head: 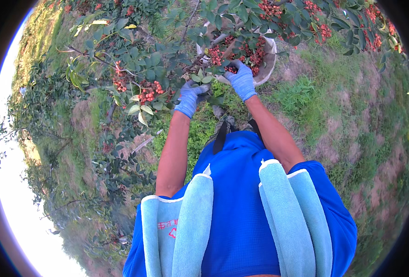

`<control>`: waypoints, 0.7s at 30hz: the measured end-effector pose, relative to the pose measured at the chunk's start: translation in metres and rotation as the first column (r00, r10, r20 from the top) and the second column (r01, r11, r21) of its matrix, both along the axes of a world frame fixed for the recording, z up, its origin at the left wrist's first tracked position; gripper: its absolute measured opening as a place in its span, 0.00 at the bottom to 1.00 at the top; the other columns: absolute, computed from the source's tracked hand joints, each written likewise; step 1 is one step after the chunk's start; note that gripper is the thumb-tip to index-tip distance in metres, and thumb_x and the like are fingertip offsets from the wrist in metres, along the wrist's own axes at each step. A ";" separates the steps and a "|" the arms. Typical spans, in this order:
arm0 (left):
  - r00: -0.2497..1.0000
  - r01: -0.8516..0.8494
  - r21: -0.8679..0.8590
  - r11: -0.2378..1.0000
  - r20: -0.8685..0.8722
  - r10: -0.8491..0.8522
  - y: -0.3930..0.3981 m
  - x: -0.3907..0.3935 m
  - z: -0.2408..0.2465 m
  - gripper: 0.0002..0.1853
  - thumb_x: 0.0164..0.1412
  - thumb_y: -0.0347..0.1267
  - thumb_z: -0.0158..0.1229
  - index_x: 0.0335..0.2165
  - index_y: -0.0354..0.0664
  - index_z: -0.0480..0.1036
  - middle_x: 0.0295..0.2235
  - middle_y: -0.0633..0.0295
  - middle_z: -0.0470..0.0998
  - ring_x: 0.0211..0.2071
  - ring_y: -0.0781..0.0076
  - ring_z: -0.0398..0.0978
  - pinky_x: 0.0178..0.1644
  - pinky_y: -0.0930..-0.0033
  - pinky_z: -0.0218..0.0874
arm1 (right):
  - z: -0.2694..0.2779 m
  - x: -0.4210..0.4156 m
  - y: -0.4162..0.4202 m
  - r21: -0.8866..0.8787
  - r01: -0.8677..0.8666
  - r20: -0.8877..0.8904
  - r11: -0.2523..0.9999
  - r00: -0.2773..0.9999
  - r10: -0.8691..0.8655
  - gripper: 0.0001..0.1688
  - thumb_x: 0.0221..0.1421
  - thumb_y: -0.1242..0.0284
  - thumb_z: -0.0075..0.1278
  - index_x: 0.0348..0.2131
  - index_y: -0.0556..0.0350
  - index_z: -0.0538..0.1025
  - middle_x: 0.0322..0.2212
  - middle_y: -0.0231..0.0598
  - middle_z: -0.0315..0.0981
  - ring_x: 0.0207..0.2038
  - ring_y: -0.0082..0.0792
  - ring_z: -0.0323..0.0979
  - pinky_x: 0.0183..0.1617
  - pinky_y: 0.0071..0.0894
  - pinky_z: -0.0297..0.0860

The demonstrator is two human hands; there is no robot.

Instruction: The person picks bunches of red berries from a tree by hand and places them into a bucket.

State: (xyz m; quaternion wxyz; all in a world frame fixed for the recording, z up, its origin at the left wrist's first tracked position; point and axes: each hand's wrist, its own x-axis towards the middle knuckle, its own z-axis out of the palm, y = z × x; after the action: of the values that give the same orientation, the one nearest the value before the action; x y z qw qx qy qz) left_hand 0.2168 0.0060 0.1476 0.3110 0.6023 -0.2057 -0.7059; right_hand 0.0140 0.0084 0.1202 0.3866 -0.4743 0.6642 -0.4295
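Observation:
My left hand (189, 98), in a blue knitted glove, closes around a leafy twig (204, 79) of a shrub with red berries. Its fingertips are partly hidden by leaves. To its right, my right hand (241, 80), gloved alike, pinches a small bunch of red berries (230, 69) between thumb and fingers. That hand is over the near rim of a pale, cloth-like basket (270, 67). Inside the basket lie many picked red berries (256, 55). Another berry cluster (217, 55) hangs among leaves in front of the basket's left side.
Berry clusters (150, 90) hang left of my left hand, and more (324, 32) at the upper right. A branch (222, 38) crosses over the basket. Leafy shrubs (128, 169) stand to the left. Grass and bare soil (332, 128) lie to the right. A light-blue towel (194, 228) hangs over my shoulders.

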 end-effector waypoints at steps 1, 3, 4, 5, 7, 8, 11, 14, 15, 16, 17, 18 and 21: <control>1.000 0.002 0.001 1.000 -0.003 -0.002 0.000 0.000 0.002 0.29 0.48 0.17 0.62 0.51 0.36 0.67 0.38 0.54 0.80 0.37 0.58 0.80 0.40 0.54 0.73 | -0.001 0.000 0.000 0.004 -0.006 0.009 1.000 1.000 0.006 0.22 0.45 0.74 0.61 0.42 0.64 0.77 0.33 0.45 0.80 0.34 0.32 0.76 0.42 0.32 0.71; 1.000 0.018 0.007 1.000 0.009 -0.018 0.001 -0.001 0.005 0.30 0.48 0.17 0.63 0.51 0.36 0.66 0.38 0.54 0.80 0.38 0.59 0.79 0.40 0.55 0.73 | -0.001 0.001 0.002 -0.041 -0.018 0.042 0.999 0.999 0.020 0.22 0.46 0.74 0.62 0.42 0.65 0.76 0.33 0.45 0.80 0.34 0.33 0.76 0.41 0.32 0.71; 0.999 0.029 0.013 0.999 0.024 -0.030 0.002 -0.001 0.008 0.30 0.48 0.17 0.63 0.51 0.35 0.66 0.38 0.54 0.80 0.38 0.59 0.79 0.40 0.56 0.73 | -0.002 0.001 0.003 0.020 -0.004 0.071 1.000 0.997 0.002 0.22 0.46 0.74 0.62 0.42 0.65 0.76 0.33 0.44 0.79 0.33 0.32 0.75 0.40 0.32 0.71; 0.999 0.031 0.019 0.999 0.041 -0.032 0.003 -0.002 0.010 0.31 0.48 0.18 0.64 0.52 0.35 0.66 0.38 0.55 0.79 0.38 0.60 0.79 0.41 0.56 0.73 | -0.001 0.002 0.006 0.049 0.000 0.109 0.999 0.994 -0.005 0.21 0.46 0.74 0.62 0.42 0.65 0.76 0.33 0.42 0.79 0.32 0.31 0.75 0.39 0.31 0.71; 0.997 0.029 0.019 0.999 0.078 -0.030 0.005 -0.004 0.013 0.31 0.48 0.18 0.64 0.52 0.35 0.66 0.37 0.55 0.79 0.38 0.62 0.79 0.42 0.58 0.73 | 0.001 0.003 0.010 0.102 -0.017 0.211 0.995 0.977 -0.005 0.20 0.47 0.74 0.61 0.41 0.65 0.77 0.31 0.39 0.78 0.29 0.28 0.73 0.35 0.29 0.70; 0.996 0.020 0.018 1.000 0.086 -0.021 0.006 -0.005 0.014 0.31 0.48 0.18 0.65 0.52 0.35 0.66 0.37 0.56 0.79 0.38 0.62 0.79 0.42 0.59 0.73 | 0.002 0.003 0.014 0.125 -0.036 0.275 0.991 0.961 0.000 0.19 0.48 0.75 0.61 0.41 0.65 0.77 0.29 0.37 0.78 0.27 0.26 0.72 0.33 0.27 0.69; 0.997 0.037 0.033 0.999 0.067 -0.040 0.007 -0.004 0.015 0.30 0.48 0.18 0.65 0.52 0.35 0.67 0.38 0.56 0.79 0.38 0.62 0.79 0.43 0.60 0.74 | 0.008 0.006 0.022 0.173 -0.067 0.539 0.983 0.841 -0.037 0.15 0.52 0.78 0.58 0.42 0.61 0.78 0.23 0.30 0.73 0.19 0.17 0.63 0.21 0.21 0.60; 0.996 0.067 0.028 0.997 0.050 -0.069 0.010 -0.001 0.014 0.28 0.49 0.18 0.64 0.51 0.34 0.68 0.39 0.56 0.79 0.38 0.62 0.79 0.43 0.61 0.74 | 0.012 0.011 0.027 0.213 -0.065 0.715 0.975 0.690 -0.111 0.15 0.54 0.79 0.56 0.44 0.59 0.76 0.22 0.30 0.72 0.17 0.17 0.61 0.19 0.20 0.57; 0.997 0.066 0.040 0.997 0.047 -0.068 0.012 0.000 0.013 0.28 0.49 0.17 0.64 0.51 0.34 0.68 0.39 0.56 0.79 0.38 0.62 0.79 0.42 0.62 0.75 | 0.014 0.012 0.029 0.226 -0.079 0.759 0.971 0.639 -0.125 0.15 0.55 0.80 0.54 0.44 0.59 0.76 0.23 0.30 0.72 0.17 0.19 0.62 0.19 0.21 0.58; 0.997 0.062 0.053 0.997 0.046 -0.065 0.015 0.001 0.013 0.28 0.49 0.17 0.64 0.51 0.34 0.68 0.39 0.56 0.79 0.38 0.62 0.79 0.42 0.62 0.75 | 0.017 0.013 0.030 0.297 -0.071 0.770 0.952 0.608 -0.194 0.15 0.56 0.80 0.53 0.44 0.59 0.75 0.24 0.30 0.72 0.18 0.20 0.62 0.20 0.21 0.58; 0.997 0.057 0.066 0.996 0.044 -0.060 0.017 0.002 0.012 0.28 0.49 0.17 0.63 0.51 0.33 0.68 0.39 0.55 0.79 0.38 0.61 0.80 0.42 0.63 0.75 | 0.020 0.013 0.032 0.237 -0.096 0.817 0.967 0.558 -0.145 0.14 0.56 0.80 0.53 0.44 0.59 0.75 0.24 0.30 0.72 0.18 0.21 0.63 0.20 0.22 0.58; 1.000 0.011 0.066 0.998 0.021 -0.013 0.021 0.002 0.012 0.28 0.49 0.16 0.63 0.51 0.33 0.68 0.38 0.55 0.79 0.38 0.62 0.80 0.41 0.64 0.76 | 0.024 0.013 0.034 0.242 -0.097 0.832 0.965 0.532 -0.155 0.13 0.56 0.80 0.53 0.43 0.59 0.74 0.24 0.30 0.71 0.18 0.21 0.63 0.20 0.22 0.58; 0.996 -0.065 0.050 0.997 0.067 0.061 0.024 0.001 0.009 0.27 0.50 0.16 0.63 0.50 0.33 0.68 0.38 0.55 0.79 0.37 0.62 0.80 0.40 0.63 0.76 | 0.040 -0.003 0.049 0.279 -0.041 0.829 0.959 0.515 -0.219 0.12 0.56 0.79 0.54 0.42 0.58 0.73 0.25 0.31 0.70 0.19 0.23 0.64 0.21 0.24 0.60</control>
State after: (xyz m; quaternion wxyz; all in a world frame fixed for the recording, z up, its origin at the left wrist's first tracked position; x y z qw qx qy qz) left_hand 0.2176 0.0298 0.1568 0.3103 0.6391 -0.1780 -0.6808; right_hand 0.0107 0.0571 0.1600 0.6985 -0.1120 0.4636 -0.5336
